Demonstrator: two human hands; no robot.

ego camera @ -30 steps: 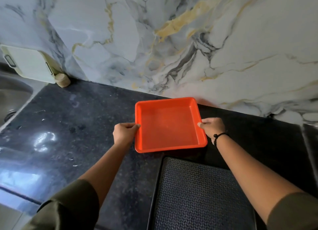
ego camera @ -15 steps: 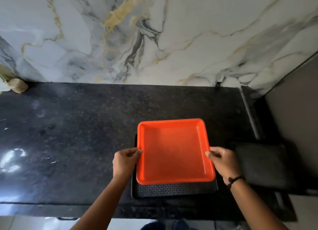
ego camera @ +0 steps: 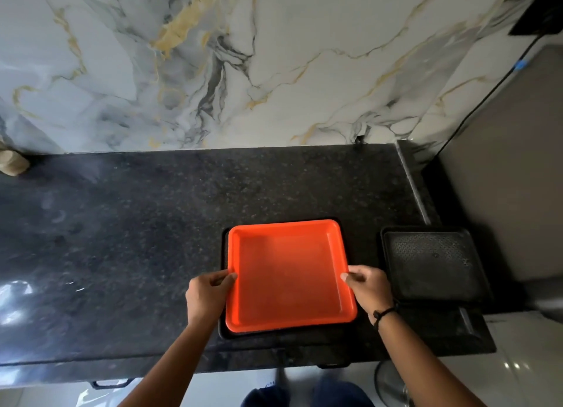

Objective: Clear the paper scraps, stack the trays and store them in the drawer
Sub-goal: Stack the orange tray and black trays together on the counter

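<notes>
An empty orange tray point(ego camera: 289, 274) lies inside a larger black tray point(ego camera: 224, 332), of which only a thin dark rim shows around it. My left hand point(ego camera: 207, 297) grips the orange tray's left rim, thumb over the edge. My right hand point(ego camera: 370, 288) grips its right rim the same way. A second black tray point(ego camera: 432, 265) with a textured floor rests on the counter just to the right, close to my right hand. No paper scraps are visible.
The dark speckled counter point(ego camera: 137, 239) stretches left, backed by a marble wall point(ego camera: 243, 65). A wooden stopper-like object point(ego camera: 12, 163) sits at the far left by the wall. Drawer handles point(ego camera: 111, 384) show below the counter's front edge. A grey appliance side point(ego camera: 511, 178) stands at right.
The orange tray came toward me from near the wall and was lowered onto the black tray, now nested within its rim. The view shifted right, revealing the second black tray.
</notes>
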